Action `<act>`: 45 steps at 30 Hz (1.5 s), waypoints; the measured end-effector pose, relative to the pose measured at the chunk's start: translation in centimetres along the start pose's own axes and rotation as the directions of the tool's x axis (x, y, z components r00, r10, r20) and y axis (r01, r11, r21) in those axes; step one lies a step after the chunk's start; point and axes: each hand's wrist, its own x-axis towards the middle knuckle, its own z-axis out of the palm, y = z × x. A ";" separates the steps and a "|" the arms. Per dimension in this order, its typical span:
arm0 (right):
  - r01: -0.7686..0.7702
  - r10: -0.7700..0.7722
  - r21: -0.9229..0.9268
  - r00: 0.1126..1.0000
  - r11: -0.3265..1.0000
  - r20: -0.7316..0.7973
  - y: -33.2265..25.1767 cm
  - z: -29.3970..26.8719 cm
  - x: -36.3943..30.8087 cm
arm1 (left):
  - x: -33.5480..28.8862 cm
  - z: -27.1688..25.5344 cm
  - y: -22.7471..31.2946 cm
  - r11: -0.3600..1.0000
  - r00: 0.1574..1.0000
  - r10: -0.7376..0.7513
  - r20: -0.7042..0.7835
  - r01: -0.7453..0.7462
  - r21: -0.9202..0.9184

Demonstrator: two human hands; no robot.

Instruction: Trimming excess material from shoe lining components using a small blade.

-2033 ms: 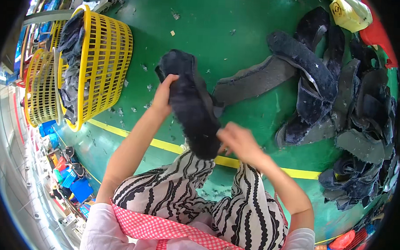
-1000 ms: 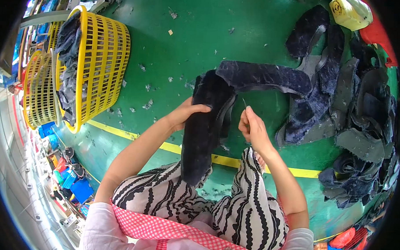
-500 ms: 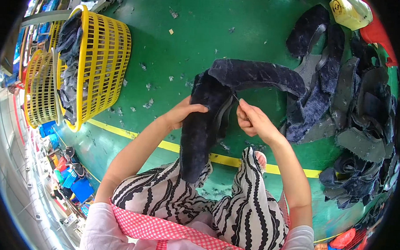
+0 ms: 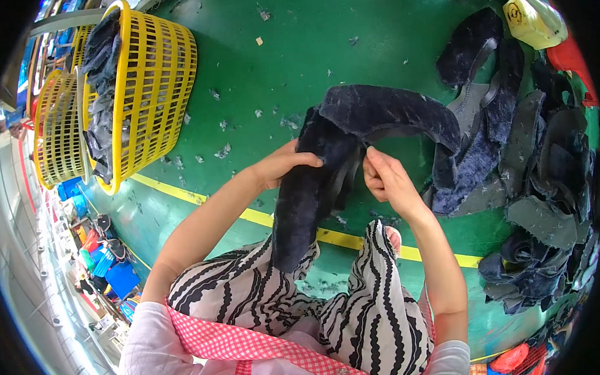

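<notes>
Far left: two yellow mesh baskets on the green floor; the nearer basket holds dark grey fleecy cut pieces, the farther basket contents unclear. Centre: left hand grips a long dark blue fleece piece, fingers wrapped over its upper edge. Piece hangs over the lap, long axis near vertical, then bends right at top, arcing toward the pile. Right hand, fingers pinching its inner edge. Right: heap of similar dark pieces on the floor.
</notes>
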 end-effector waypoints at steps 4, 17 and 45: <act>-0.060 0.057 -0.053 0.998 0.997 -0.041 0.0 -0.1 0.1 | 0.0 -0.2 -0.1 0.998 1.000 -0.020 -0.022 0.019 -0.067; -0.054 0.026 -0.217 0.991 0.975 -0.132 -0.6 0.1 -0.3 | -1.3 -0.7 0.3 0.999 0.999 0.028 -0.038 -0.029 -0.022; 0.394 -0.901 -0.916 0.422 0.082 0.100 -2.9 -2.5 7.8 | 1.5 -2.2 -3.5 0.929 0.928 -0.370 -0.049 0.370 -0.007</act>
